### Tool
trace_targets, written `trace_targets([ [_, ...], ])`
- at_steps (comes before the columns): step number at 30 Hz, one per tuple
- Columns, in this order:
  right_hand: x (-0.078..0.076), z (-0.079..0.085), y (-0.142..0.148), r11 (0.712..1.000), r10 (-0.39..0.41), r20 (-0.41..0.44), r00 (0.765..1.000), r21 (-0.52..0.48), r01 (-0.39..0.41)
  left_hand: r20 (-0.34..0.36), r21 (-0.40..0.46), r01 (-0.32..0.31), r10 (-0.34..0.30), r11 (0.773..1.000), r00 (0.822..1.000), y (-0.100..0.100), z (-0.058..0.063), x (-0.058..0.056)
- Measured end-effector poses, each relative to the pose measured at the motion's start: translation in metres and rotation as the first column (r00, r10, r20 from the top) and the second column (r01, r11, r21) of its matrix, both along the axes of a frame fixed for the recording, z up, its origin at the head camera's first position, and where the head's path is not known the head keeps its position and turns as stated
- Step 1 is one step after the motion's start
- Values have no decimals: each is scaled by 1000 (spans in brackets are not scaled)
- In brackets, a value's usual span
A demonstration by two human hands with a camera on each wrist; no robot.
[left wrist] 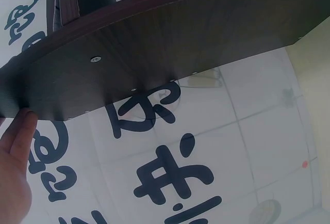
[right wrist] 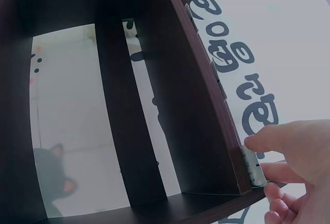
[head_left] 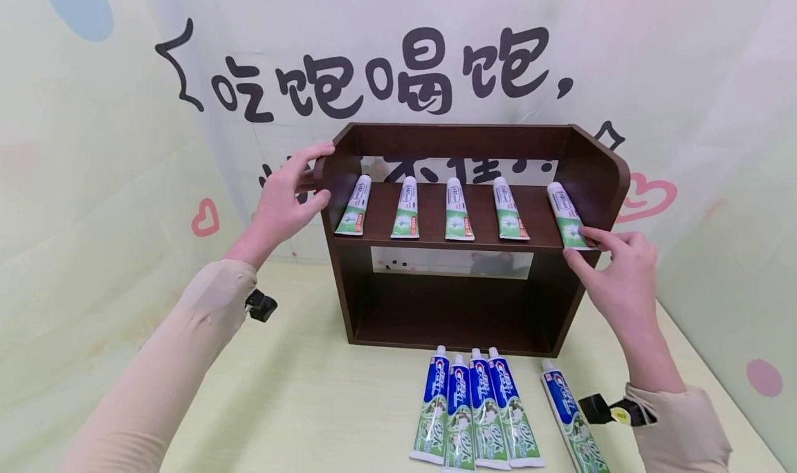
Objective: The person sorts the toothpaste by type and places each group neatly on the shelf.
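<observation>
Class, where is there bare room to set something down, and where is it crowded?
Free: lower shelf, between the rack's side walls; table left of the four bunched Crest tubes. Crowded: upper shelf, with five white-and-green tubes.

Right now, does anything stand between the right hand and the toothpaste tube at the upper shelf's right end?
Nothing visible does: the right hand pinches the rightmost tube, which rests on the upper shelf.

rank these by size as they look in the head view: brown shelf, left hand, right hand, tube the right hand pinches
1. Brown shelf
2. Left hand and right hand: too alike to rank
3. Pinched tube
</observation>
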State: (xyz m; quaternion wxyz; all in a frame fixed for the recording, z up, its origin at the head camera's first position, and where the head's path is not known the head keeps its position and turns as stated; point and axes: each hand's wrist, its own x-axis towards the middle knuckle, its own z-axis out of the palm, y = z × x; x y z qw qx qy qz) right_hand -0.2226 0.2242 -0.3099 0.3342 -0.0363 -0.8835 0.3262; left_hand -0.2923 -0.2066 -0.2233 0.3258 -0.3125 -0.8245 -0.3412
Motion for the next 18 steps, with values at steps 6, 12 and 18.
trace_targets([
  [6, -1, -2, -8, 997, -67, -21, 998, -44, 66, 1, 3, -2, 2, 1000, 1000, 1, 0, 0],
  [12, -4, -7, -14, 991, -125, -75, 989, -64, 121, 12, 2, -1, 1, 1000, 1000, 1, 1, 0],
  [18, -6, -8, -17, 985, -154, -91, 984, -87, 146, 7, 2, 3, -3, 1000, 1000, 1, 1, 1],
])
